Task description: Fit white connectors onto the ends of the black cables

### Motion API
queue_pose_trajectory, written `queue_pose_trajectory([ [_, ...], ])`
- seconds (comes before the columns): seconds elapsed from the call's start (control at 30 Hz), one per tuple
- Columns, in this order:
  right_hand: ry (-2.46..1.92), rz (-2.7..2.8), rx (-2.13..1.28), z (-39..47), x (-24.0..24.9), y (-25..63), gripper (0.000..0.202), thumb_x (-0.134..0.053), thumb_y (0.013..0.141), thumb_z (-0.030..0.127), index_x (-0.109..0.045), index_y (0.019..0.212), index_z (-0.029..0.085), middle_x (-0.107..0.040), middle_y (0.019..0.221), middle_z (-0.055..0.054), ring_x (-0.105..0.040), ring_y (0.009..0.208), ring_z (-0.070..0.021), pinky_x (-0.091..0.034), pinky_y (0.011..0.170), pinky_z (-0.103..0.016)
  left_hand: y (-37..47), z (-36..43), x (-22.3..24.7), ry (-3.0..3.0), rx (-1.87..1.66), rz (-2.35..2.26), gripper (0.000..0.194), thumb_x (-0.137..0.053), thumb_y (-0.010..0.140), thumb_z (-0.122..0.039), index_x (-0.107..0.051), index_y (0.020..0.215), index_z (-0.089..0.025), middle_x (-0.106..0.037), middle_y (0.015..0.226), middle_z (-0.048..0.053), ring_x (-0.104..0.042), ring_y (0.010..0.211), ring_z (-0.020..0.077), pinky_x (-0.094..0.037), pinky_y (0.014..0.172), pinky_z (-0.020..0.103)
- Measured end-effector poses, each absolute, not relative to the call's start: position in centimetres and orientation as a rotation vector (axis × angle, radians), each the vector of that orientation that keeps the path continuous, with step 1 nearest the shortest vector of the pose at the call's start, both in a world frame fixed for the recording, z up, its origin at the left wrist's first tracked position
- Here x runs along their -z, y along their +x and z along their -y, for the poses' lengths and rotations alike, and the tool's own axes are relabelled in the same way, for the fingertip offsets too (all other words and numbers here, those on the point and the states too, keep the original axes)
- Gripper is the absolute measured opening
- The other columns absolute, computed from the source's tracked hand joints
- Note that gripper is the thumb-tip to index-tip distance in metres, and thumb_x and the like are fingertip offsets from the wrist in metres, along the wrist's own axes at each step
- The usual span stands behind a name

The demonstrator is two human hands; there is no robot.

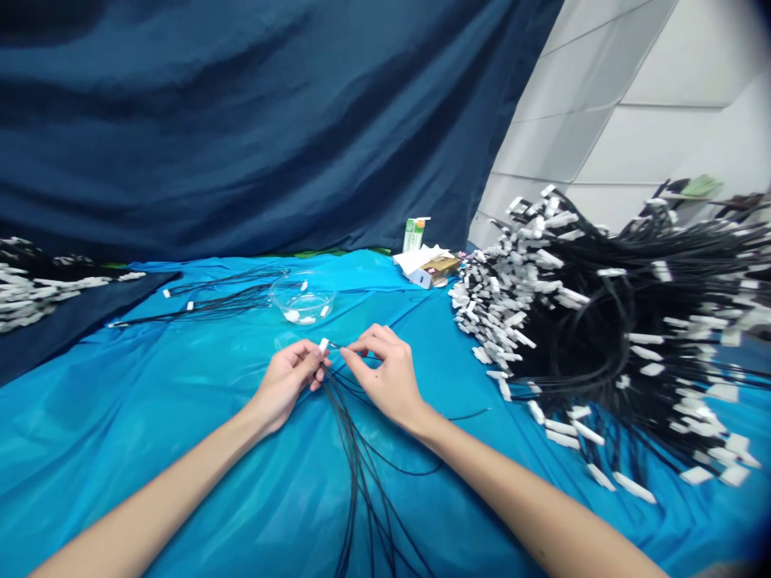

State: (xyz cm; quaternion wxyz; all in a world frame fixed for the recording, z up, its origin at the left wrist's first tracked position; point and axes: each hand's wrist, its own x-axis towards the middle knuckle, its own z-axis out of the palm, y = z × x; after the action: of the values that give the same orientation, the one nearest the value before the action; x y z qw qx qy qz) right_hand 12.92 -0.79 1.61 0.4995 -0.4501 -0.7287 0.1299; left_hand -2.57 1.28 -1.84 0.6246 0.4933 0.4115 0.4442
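Between the fingers of my left hand (292,377) is a small white plastic connector (324,346), held upright. Several thin black wires (355,466) hang from below it and run down across the blue cloth toward me. My right hand (389,373) pinches the end of one black wire (333,345), with thumb and forefinger closed on it. That wire's metal tip points left at the connector, close beside it; whether it touches I cannot tell. A loose wire end (475,414) sticks out to the right beneath my right wrist.
Behind my hands stands a clear plastic bowl (303,301) with white connectors in it. Wired bundles (222,301) lie left of it. A large heap of black cables with white connectors (572,321) fills the right side. Small boxes (430,266) sit at the back; another connector pile (36,289) lies far left.
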Motion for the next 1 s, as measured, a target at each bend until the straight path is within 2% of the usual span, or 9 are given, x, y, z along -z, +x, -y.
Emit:
queue_pose_trajectory([
  [0.53,-1.117,1.691,-0.518,0.73,-1.73,12.82,0.012,-0.057,0.073,0.022,-0.063,0.066,0.015,-0.055,0.066,-0.001,-0.047,0.064,-0.0096,-0.034,0.059,-0.023,-2.53,-1.15,2.03,1.183,-1.024,-0.950,0.046,-0.059,0.067,-0.049,-0.041,0.077,-0.008,-0.049,0.072,0.003,-0.042,0.051,0.0023,-0.034,0.045,0.013],
  [0.73,-1.147,1.590,-0.742,0.43,-1.59,12.73,0.012,-0.058,0.070,0.020,-0.062,0.061,0.013,-0.054,0.063,0.000,-0.045,0.059,-0.0080,-0.032,0.054,-0.021,-2.62,-1.26,2.13,1.205,-1.035,-0.954,0.045,-0.059,0.067,-0.048,-0.042,0.077,-0.009,-0.050,0.072,0.003,-0.042,0.051,0.0026,-0.034,0.045,0.013],
  [1.0,-1.140,1.498,-0.894,0.14,-1.43,12.80,0.012,-0.060,0.069,0.022,-0.063,0.061,0.014,-0.055,0.064,0.000,-0.046,0.061,-0.0086,-0.032,0.056,-0.021,-2.69,-1.36,2.31,1.228,-1.029,-0.955,0.044,-0.058,0.068,-0.048,-0.043,0.078,-0.008,-0.050,0.071,0.003,-0.042,0.051,0.0026,-0.034,0.045,0.013],
])
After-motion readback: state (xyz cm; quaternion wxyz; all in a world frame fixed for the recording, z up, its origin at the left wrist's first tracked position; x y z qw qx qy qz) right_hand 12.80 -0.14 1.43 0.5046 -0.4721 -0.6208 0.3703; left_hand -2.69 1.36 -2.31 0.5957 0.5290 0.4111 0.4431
